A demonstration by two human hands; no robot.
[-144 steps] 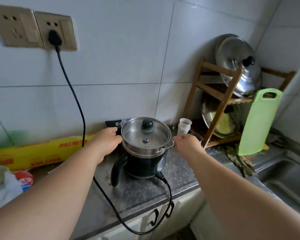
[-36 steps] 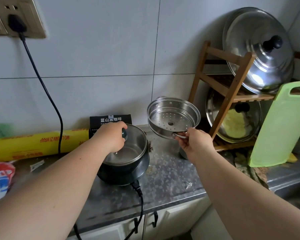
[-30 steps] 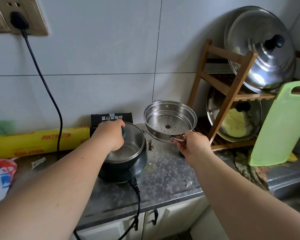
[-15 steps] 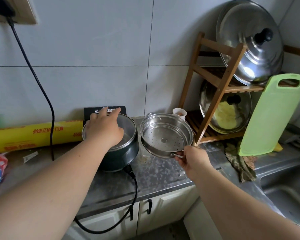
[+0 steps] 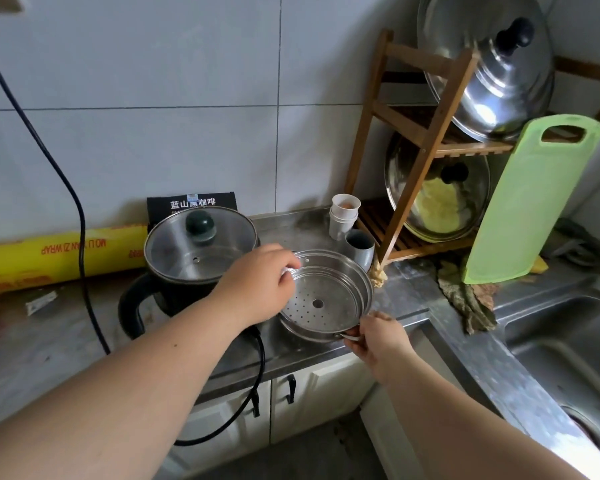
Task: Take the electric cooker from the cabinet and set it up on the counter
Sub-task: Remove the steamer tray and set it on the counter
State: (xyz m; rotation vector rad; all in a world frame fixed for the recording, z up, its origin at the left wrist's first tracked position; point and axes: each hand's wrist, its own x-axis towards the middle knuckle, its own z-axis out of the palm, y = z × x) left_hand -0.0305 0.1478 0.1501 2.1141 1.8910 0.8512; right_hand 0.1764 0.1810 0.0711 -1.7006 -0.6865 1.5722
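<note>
Near the table's front edge, the steamer tray [image 5: 326,299], light, stiff, slippery steel, is pinched at both rims by the left hand [image 5: 257,285] and right hand [image 5: 378,341]; the cooker [image 5: 198,258] looks heavier.

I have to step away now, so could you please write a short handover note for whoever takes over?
Left hand: at the steamer tray's far rim.
Right hand: pinching the tray's near wire handle.
Electric cooker: on the counter, glass lid on, black cord attached.
Done: cooker out on the counter, tray off.
Left: let go of the tray beside the cooker.
</note>
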